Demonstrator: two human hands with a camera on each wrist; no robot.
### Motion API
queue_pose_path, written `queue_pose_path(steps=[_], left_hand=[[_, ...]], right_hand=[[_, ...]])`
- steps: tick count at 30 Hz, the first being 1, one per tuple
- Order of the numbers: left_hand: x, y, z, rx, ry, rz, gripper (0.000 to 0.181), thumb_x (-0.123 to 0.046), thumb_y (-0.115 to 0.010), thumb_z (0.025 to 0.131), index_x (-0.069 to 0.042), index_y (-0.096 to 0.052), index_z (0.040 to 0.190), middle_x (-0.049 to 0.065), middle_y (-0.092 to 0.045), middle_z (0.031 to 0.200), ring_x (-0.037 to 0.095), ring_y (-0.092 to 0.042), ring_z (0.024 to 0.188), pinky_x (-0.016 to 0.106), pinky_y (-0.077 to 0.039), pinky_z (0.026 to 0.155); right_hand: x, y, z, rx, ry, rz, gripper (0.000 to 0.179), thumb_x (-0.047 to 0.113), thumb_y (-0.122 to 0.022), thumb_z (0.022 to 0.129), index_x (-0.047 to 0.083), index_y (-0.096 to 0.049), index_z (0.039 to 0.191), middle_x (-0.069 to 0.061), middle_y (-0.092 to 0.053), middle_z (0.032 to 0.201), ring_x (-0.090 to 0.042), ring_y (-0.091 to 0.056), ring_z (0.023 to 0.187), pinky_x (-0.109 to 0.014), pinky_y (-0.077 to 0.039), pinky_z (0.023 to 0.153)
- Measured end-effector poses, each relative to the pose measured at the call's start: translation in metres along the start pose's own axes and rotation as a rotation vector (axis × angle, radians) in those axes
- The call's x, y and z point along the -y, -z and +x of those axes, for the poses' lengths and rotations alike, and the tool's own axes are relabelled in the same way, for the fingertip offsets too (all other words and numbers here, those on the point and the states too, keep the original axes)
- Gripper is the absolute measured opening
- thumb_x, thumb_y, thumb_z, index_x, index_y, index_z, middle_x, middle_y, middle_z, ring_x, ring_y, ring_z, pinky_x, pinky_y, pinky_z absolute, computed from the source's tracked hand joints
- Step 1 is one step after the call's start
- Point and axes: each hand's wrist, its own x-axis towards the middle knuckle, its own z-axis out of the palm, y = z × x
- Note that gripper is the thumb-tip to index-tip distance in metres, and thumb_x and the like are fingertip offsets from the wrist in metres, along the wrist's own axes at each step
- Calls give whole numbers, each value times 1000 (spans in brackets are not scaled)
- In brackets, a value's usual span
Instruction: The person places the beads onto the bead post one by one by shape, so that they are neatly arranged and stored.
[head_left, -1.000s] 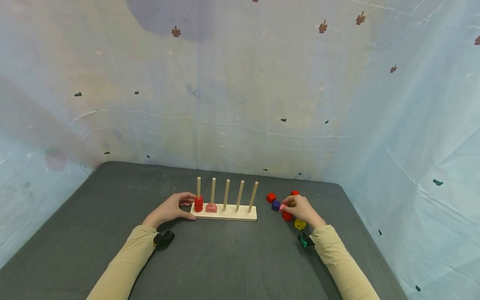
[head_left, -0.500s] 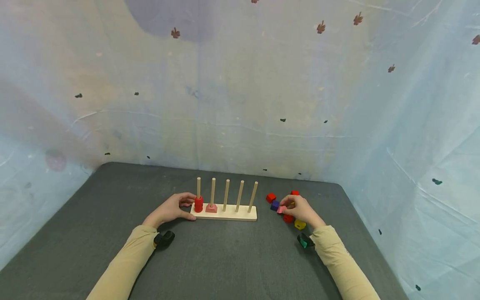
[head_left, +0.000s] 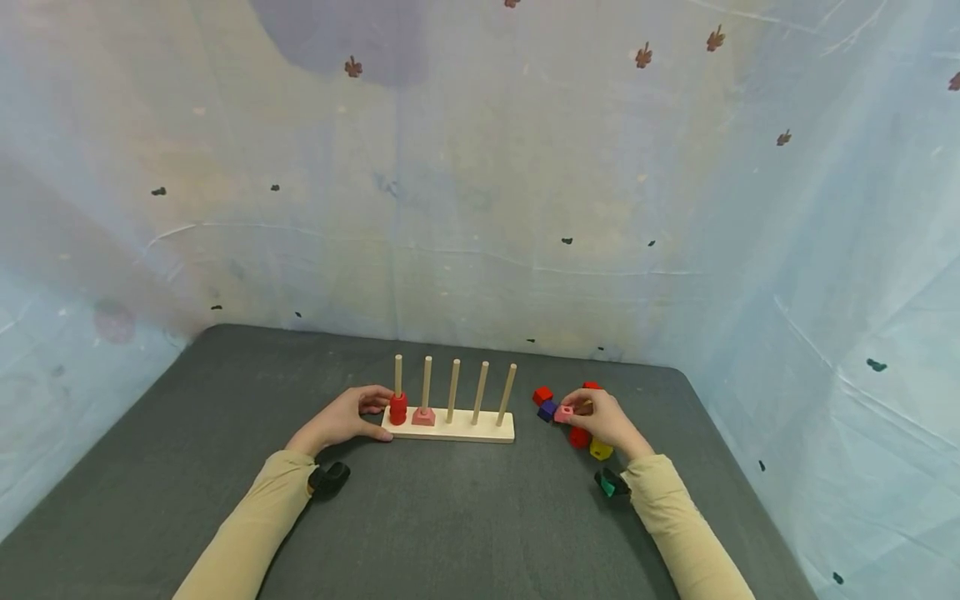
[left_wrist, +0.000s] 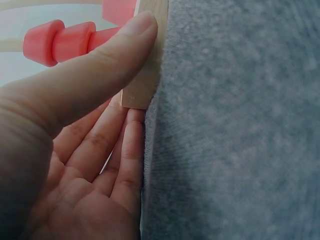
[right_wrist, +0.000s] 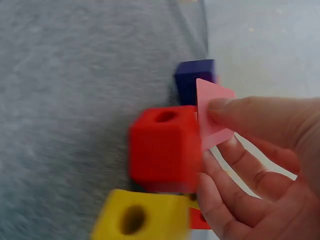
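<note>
My left hand [head_left: 341, 419] grips the left end of a pale wooden peg board [head_left: 480, 432], thumb along its front edge and fingers behind. Stacked red beads [head_left: 397, 408] sit on the board's leftmost peg. A pink tapered block [head_left: 423, 417] is on the peg beside it; the other pegs carry no beads. Over to the right, my right hand [head_left: 606, 421] pinches a pink block [right_wrist: 212, 112] between thumb and fingers. Close by lie a dark blue block [right_wrist: 192, 80], a red block [right_wrist: 165, 147] and a yellow block [right_wrist: 145, 217] with a hole.
Another red block [head_left: 542, 395] lies behind the blue one, and a further red block [head_left: 592, 386] shows just beyond my right hand. The dark grey table [head_left: 450, 517] runs back to a pale patterned curtain [head_left: 480, 208]. Each wrist wears a black device.
My right hand has drawn the pink block slightly left of the red one and turned it, so its holed face shows. The blue block has shifted slightly left. My left hand stays put.
</note>
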Motion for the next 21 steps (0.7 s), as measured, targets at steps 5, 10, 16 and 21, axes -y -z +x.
queue_pose_path(steps=[5,10,16,21], left_hand=[[-1,-2,-1,-10,-7,21,73,-28,-89,66,-8,-57,128,9,-59,123,28,-56,112,48,-44,98],[-2,-3,-2,-3,-45,28,71,-26,-88,68,-6,-56,129,10,-59,123,28,-56,112,47,-45,97],[-3,-2,-3,21,-89,-35,71,-19,-86,71,-3,-53,131,15,-57,128,31,-55,116,47,-44,99],[-11,1,-6,40,-101,-102,73,-14,-85,72,2,-49,133,20,-54,131,36,-51,120,49,-42,100]], right_hand=[[9,12,-2,-50,32,11,20,7,-70,88,2,-66,107,-12,-64,102,-29,-64,90,-36,-57,72],[21,22,-2,-97,47,29,23,9,-70,88,6,-65,110,-10,-65,104,-29,-64,91,-37,-56,75],[37,27,0,-122,71,56,25,13,-69,89,5,-64,112,-12,-65,105,-30,-64,90,-34,-57,72],[60,29,-1,-137,84,95,29,15,-69,90,4,-63,116,-13,-64,110,-27,-64,93,-37,-56,77]])
